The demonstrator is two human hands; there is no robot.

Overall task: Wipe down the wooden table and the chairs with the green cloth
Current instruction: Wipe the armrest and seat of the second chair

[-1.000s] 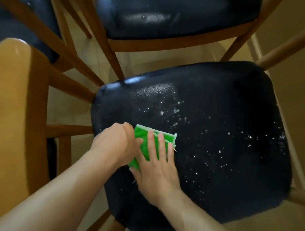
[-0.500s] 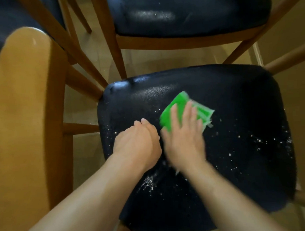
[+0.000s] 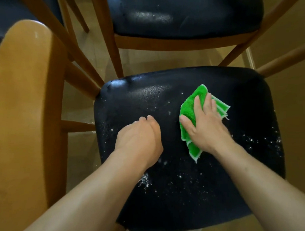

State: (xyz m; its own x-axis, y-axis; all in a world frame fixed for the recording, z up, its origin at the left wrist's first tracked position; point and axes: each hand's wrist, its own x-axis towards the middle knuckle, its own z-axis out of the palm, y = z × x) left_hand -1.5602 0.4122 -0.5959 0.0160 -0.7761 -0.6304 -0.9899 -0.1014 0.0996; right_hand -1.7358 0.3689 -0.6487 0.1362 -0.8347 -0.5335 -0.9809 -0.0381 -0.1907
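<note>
Right hand (image 3: 207, 128) flat, fingers spread, pressing green cloth (image 3: 189, 112) onto chair seat (image 3: 178, 198) near its right edge. Left hand (image 3: 140, 140) loosely curled, holding nothing, resting mid-seat among white specks (image 3: 144, 181).

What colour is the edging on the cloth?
White, or very pale, trim along the green cloth edges; clearest in the head view.

Black seat (image 3: 195, 192): near half lying open, white specks scattered. Left hand (image 3: 140, 140) and right hand (image 3: 208, 128) on green cloth (image 3: 188, 112) occupying the middle. Backrest (image 3: 25, 112) blocking left; second chair (image 3: 180, 40) crowding the far edge.
</note>
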